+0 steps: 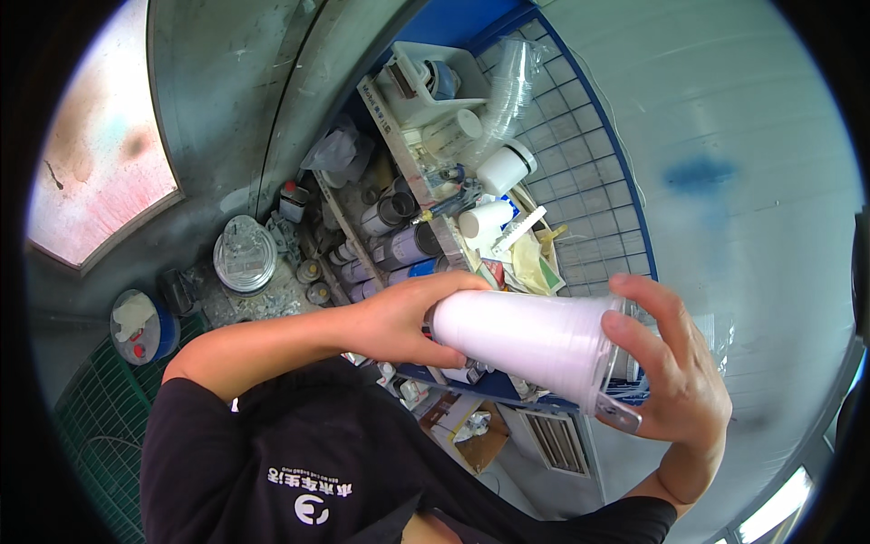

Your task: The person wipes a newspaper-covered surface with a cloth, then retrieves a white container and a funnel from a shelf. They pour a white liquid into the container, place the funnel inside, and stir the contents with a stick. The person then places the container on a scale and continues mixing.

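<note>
Gripping in left hand, with digits spread along opposite sides, the narrower end of a tall white cup. Reaching around the wide end with right hand, fingers bent, fingertips at the rim; cannot tell, with the thumb largely hidden, whether closed on anything. Set at the rim, beside the right palm: flat grey metal strip, rounded at the end.

Described: round, tapered, smooth-sided; white with a faint pink-lilac cast; ringed by faint bands toward the wide end; finished there with a clear, see-through edge. Slanted across the view, wide end rightward and slightly lower. Hidden from this side: the inside. Held between both hands, in front of the near end of the upper shelf, covering part of its near corner.

Listed along that shelf, from far end to near: white bin at the far corner; stack of clear cups leaning by the back edge; white jar with black band; spray gun near the front edge; smaller white cup; white toothed strip. Backed by blue-framed wire mesh. Stored below, behind the front edge: assorted cans.
</note>
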`<state>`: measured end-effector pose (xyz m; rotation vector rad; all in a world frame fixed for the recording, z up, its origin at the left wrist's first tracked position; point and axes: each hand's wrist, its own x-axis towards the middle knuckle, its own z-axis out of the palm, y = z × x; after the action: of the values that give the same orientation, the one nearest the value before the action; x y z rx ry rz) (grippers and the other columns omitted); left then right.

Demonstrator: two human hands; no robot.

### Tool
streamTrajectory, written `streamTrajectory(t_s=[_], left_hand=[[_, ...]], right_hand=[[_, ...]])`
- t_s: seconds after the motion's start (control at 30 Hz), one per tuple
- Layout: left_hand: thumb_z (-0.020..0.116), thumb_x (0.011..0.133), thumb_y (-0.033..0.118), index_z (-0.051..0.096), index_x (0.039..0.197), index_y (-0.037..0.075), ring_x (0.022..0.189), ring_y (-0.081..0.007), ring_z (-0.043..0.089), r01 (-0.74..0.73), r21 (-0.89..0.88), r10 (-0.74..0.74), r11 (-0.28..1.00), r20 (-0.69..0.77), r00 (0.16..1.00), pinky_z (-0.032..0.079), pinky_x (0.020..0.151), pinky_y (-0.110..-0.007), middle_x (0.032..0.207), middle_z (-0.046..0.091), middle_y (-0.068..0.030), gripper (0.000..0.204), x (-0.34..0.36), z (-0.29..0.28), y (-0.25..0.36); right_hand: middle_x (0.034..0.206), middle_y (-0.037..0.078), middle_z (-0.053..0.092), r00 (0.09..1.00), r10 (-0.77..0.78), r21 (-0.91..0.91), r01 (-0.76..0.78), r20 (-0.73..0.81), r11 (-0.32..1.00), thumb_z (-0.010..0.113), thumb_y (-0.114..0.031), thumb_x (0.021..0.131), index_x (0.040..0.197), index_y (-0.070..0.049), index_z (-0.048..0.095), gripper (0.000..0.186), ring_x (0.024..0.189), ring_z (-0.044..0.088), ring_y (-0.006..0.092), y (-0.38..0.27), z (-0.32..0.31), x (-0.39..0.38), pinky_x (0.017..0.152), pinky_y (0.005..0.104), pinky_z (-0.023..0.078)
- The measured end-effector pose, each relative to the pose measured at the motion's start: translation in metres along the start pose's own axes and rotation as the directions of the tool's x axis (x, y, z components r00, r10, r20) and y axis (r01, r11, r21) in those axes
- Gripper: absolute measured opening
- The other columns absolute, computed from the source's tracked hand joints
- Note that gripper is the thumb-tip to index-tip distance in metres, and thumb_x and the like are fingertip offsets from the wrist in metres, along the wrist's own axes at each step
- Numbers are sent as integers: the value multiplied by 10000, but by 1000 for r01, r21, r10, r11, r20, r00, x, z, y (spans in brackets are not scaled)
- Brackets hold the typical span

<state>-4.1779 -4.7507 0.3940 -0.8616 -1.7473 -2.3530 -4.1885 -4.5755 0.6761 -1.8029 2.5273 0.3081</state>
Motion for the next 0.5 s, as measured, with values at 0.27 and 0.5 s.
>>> streamTrajectory(t_s=[0.27,0.5], left_hand=[[955,701,245,483,1446,42,1220,-204,568,-66,53,66,996,-1,998,455,1044,-369,1314,593,-101,905,-22,-24,-9],[956,703,244,511,1428,52,1224,-198,564,26,-62,-22,998,62,998,456,1046,-362,1322,589,-83,872,-34,-39,-17]], right_hand=[[1320,234,570,996,-79,-66,82,46,994,920,-247,624,1396,-184,493,885,1104,647,437,-9,15,20,877,480,554],[1244,203,580,992,-55,-61,63,117,996,908,-178,510,1339,-157,588,890,1046,666,379,-22,12,46,848,451,591]])
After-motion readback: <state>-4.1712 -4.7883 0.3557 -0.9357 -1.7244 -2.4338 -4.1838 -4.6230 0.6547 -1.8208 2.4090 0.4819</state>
